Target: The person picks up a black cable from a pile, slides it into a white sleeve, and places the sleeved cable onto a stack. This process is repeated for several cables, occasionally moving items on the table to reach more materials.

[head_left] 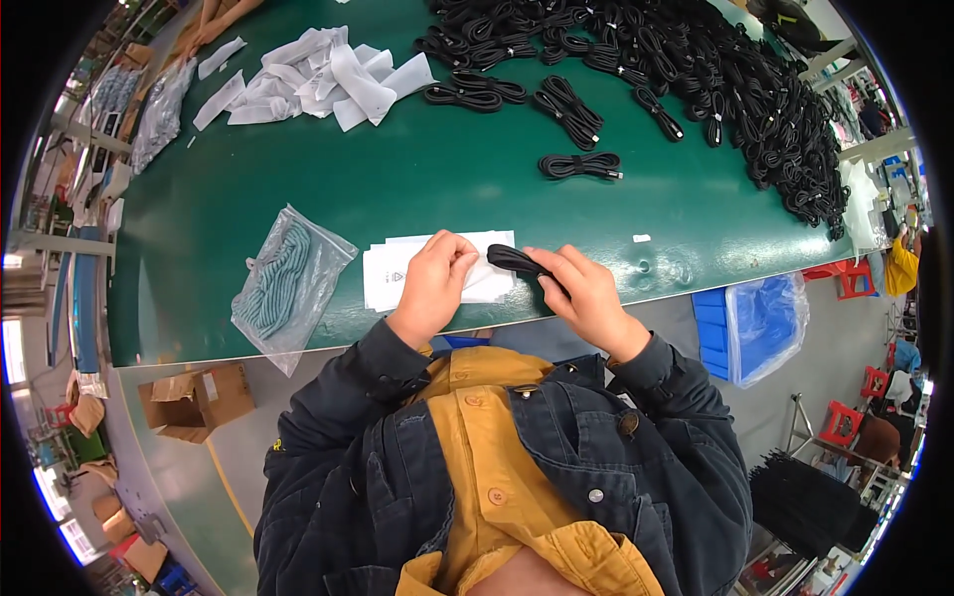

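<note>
My right hand [586, 295] is closed round a coiled black cable [514, 260], whose looped end points left toward my other hand. A small stack of flat white plastic bags [383, 281] lies at the table's near edge. Over that stack, my left hand [433, 283] pinches with thumb and forefinger at the edge of a white bag. Both hands are close together, the cable's loop just right of the left fingertips. Whether the loop touches the bag I cannot tell.
Black coiled cables [696, 70] form a big heap at the far right; several lie loose before it. Filled white bags [318, 79] are piled far left. A clear bag of grey-green cords [283, 283] lies left. Below the edge stands a blue bin [711, 333]. Another person's hands [209, 30] show far left.
</note>
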`<action>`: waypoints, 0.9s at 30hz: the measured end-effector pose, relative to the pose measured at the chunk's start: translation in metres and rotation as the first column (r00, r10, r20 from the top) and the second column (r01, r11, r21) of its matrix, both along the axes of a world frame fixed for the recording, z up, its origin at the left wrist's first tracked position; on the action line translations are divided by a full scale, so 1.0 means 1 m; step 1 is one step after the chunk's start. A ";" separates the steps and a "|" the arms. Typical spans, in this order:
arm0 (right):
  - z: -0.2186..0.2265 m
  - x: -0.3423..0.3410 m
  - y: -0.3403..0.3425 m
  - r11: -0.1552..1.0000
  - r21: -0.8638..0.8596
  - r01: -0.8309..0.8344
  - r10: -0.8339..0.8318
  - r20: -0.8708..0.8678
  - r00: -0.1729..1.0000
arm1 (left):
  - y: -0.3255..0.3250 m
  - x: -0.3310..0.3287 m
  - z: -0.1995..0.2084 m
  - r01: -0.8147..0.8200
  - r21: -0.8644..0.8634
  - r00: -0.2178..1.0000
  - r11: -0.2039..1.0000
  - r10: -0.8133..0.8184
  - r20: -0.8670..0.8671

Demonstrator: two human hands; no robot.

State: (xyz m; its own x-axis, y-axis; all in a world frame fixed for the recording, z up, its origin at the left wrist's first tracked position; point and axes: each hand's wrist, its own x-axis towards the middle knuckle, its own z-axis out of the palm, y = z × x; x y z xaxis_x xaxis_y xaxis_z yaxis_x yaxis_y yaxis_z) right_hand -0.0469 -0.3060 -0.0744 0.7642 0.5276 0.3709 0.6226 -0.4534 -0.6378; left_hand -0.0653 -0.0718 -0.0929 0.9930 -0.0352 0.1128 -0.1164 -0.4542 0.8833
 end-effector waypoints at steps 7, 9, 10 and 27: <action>-0.002 0.000 0.002 0.993 -0.122 0.008 0.021 0.239 0.971 | 0.009 0.000 0.000 0.068 0.407 0.931 0.911 -0.205 0.302; -0.003 0.001 0.004 0.995 -0.079 0.062 -0.043 0.229 0.973 | 0.010 -0.001 -0.001 0.079 0.492 0.919 0.867 -0.255 0.301; -0.004 0.000 0.005 0.995 -0.078 0.061 -0.042 0.227 0.973 | 0.010 -0.002 -0.002 0.080 0.449 0.928 0.890 -0.232 0.293; -0.004 0.003 0.006 0.962 0.168 0.216 0.020 -0.830 0.558 | 0.017 -0.004 0.009 0.115 0.364 0.905 0.924 -0.248 0.345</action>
